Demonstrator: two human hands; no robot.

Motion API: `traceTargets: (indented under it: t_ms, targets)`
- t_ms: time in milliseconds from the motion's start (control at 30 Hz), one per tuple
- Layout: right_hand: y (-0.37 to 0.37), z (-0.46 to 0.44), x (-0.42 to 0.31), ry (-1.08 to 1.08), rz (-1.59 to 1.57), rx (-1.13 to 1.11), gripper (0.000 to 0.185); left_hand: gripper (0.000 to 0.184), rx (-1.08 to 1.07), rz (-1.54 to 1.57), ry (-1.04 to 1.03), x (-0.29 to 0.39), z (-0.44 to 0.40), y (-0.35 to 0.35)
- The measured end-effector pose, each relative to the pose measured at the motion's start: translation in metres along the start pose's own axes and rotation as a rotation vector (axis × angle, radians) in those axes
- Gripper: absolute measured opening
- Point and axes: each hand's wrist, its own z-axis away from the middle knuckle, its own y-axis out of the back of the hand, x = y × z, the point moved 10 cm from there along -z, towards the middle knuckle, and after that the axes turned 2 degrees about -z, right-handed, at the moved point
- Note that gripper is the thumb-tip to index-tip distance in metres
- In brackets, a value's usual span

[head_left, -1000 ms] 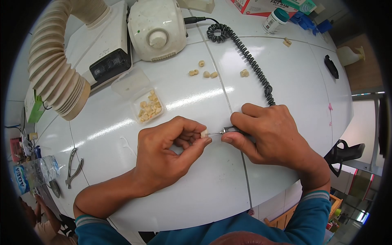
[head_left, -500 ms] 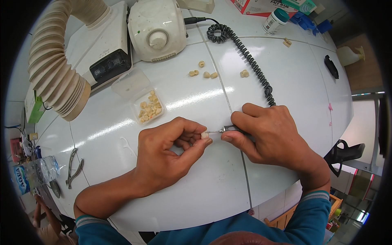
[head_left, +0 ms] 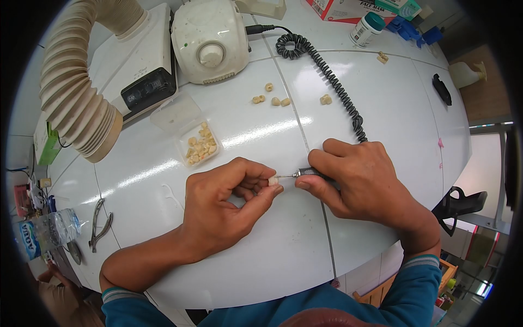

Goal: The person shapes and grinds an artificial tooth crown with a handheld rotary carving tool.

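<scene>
Between thumb and fingertips, my left hand pinches a small whitish dental crown. My right hand is wrapped round a dark rotary handpiece with a metal nose. Its thin bur points left and its tip meets the crown or lies right at it; I cannot tell exactly. A coiled black cord runs from behind my right hand up to a white control box with a knob. Beyond my left hand, an open clear plastic box holds several yellowish tooth-shaped pieces.
Loose tooth-shaped pieces lie mid-table. At left are a ribbed suction hose, pliers and a plastic water bottle. A green-capped bottle and a mask box stand at the back. Another person's arm shows lower left.
Both hands keep nearly the same pose, with the bur still at the crown. The other person's arm at lower left has shifted slightly.
</scene>
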Motion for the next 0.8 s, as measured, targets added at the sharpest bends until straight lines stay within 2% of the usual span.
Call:
traceTargets:
  t_ms: [800]
  targets:
    - [-0.0010,-0.0001,-0.0005,0.012,0.004,-0.014,0.048,0.021,0.002,-0.006,-0.011,0.0006,-0.0001,0.0005]
